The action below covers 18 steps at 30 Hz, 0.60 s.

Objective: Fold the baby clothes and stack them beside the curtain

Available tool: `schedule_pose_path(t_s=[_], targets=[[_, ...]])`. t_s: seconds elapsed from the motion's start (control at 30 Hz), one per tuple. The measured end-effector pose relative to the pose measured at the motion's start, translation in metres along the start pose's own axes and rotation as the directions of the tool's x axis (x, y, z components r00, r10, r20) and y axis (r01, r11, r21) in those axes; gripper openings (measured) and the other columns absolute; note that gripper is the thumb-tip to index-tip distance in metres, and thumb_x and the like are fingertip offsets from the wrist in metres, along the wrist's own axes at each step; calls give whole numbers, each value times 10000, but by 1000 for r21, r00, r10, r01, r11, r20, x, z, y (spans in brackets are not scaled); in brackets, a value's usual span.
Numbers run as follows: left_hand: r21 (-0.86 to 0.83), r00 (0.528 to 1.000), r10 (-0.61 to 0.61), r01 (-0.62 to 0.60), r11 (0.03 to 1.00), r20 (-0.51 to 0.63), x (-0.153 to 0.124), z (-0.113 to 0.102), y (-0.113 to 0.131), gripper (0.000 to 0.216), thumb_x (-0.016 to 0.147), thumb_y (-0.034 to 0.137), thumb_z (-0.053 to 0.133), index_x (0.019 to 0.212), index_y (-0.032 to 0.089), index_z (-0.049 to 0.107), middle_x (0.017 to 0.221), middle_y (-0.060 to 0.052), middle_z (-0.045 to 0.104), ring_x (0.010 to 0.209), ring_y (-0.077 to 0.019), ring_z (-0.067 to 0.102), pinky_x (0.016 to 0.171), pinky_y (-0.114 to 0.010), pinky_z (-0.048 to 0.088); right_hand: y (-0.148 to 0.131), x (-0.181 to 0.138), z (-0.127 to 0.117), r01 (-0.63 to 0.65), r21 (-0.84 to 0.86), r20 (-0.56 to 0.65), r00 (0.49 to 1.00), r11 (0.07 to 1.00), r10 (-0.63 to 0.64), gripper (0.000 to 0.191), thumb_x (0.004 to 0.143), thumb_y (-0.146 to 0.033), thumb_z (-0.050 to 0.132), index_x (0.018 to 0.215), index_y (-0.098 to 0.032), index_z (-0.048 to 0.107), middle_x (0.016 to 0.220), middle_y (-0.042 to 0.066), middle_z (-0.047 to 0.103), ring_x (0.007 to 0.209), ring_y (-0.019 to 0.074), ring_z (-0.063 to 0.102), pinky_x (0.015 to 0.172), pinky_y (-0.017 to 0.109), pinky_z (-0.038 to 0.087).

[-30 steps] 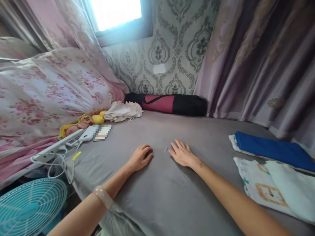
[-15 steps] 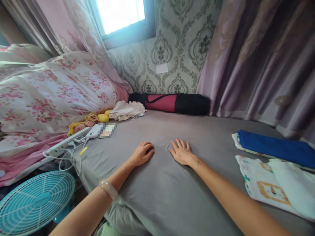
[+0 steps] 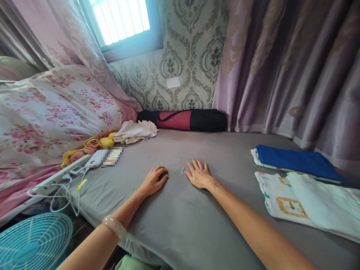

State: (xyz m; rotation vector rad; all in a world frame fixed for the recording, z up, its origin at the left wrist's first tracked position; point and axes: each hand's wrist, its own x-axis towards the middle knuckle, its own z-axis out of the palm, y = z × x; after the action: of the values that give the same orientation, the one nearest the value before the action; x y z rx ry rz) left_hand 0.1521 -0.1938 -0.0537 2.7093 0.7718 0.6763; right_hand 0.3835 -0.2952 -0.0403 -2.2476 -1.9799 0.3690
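Both my hands rest on a grey sheet [image 3: 174,210] that covers a flat bed-like surface. My left hand [image 3: 154,180] lies near the middle, palm down, thumb apart from slightly curled fingers; it holds nothing. A pale bangle [image 3: 114,227] circles that forearm. A short gap to the right, my right hand [image 3: 199,174] lies flat with its fingers spread, touching only the sheet. Right of it lie a folded blue cloth [image 3: 295,161] on top of a pale one, and, closer to me, a folded white cloth with a lion print [image 3: 291,207].
A black and dark-red long bag [image 3: 180,120] lies along the wall. At left are a crumpled pale cloth [image 3: 135,131], a white device [image 3: 95,159], a power strip [image 3: 50,186] with cables, and a blue fan [image 3: 30,243]. Curtains [image 3: 270,75] hang at the right.
The view has turned slightly right, so the surroundings sit further left in the picture. Both hands stay on the sheet in nearly the same pose.
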Motion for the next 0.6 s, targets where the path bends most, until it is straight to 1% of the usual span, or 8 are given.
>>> schedule_pose_path(t_s=[0.17,0.4,0.6], targets=[[-9,1000,9,-9,1000,-13,0,1,0,289,928,369,446,1066,186,623,1119,-104,628,1050,-208,578,957,-380,458,0,-1,1,12,3,-18,1000,1000,-12,685,952,-525,164,1509,-137,258,1576,178,147,1442,331,103,1118,576,58],[-15,1000,2,-3,1000,-19,0,-1,1,290,925,379,446,1061,200,630,1112,-99,638,1048,-208,586,954,-389,464,1,0,1,0,17,-7,1000,1000,0,689,948,-535,157,1512,-149,252,1584,158,124,1448,316,81,1124,560,26],[-9,1000,11,-11,1000,-16,0,-1,2,294,927,383,440,1060,205,632,1100,-96,645,1027,-208,600,942,-389,475,2,0,-1,10,25,-4,1000,1000,-10,699,949,-536,159,1511,-131,247,1578,180,128,1446,329,84,1119,575,39]])
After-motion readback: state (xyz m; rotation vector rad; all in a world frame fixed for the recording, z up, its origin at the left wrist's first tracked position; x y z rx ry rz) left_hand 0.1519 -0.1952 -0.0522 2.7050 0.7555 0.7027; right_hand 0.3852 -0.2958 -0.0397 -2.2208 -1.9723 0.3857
